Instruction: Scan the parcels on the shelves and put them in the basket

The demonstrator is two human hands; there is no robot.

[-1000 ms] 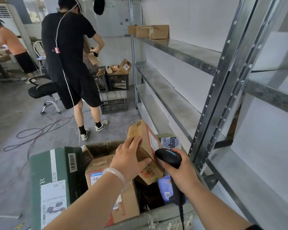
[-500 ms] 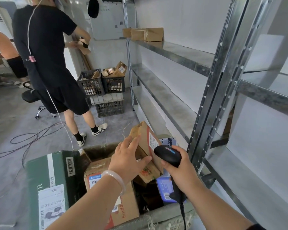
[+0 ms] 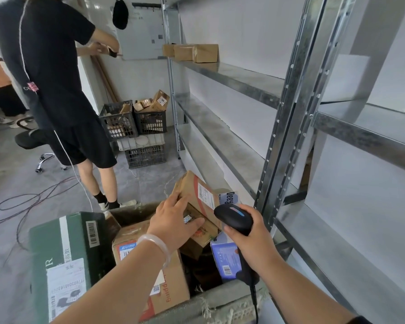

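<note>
Grey floor (image 3: 14,164), white walls, and a run of metal shelves (image 3: 239,80) down the right, nearly bare: just three shelf parcels (image 3: 198,52) side by side at the far end of the upper level. Down in front is the basket (image 3: 222,301), frayed grey rim across the bottom of the view, and it's crowded. The left hand (image 3: 173,220) is laid on a brown parcel (image 3: 194,185) that stands tilted on a corner inside the basket, leaning on the boxes beneath, white label (image 3: 205,195) facing up and right. Fingers are fairly straight and spread over the parcel's left face, thumb splayed along the lower edge, so that grip is loose, pressing rather than clutching (a pale bracelet (image 3: 154,244) sits on the wrist). The right hand (image 3: 255,232) has its grip wrapped tight round the handle of the black scanner (image 3: 234,218), head aimed left, just beside the parcel, cord (image 3: 254,300) hanging over the rim. Around the parcel: a brown box (image 3: 171,277) with red lettering, a blue box (image 3: 225,256) against the scanner handle, a white-and-blue carton (image 3: 229,198) behind. A tall green box (image 3: 63,253) stands at the basket's left; inside the rim or not, can't tell. Further back, a person in black (image 3: 47,66) stands turned away, hands raised at the wall. Beyond are black crates (image 3: 133,120) stuffed with small boxes, a swivel chair (image 3: 31,139), and cables (image 3: 33,197) looping over the floor.
</note>
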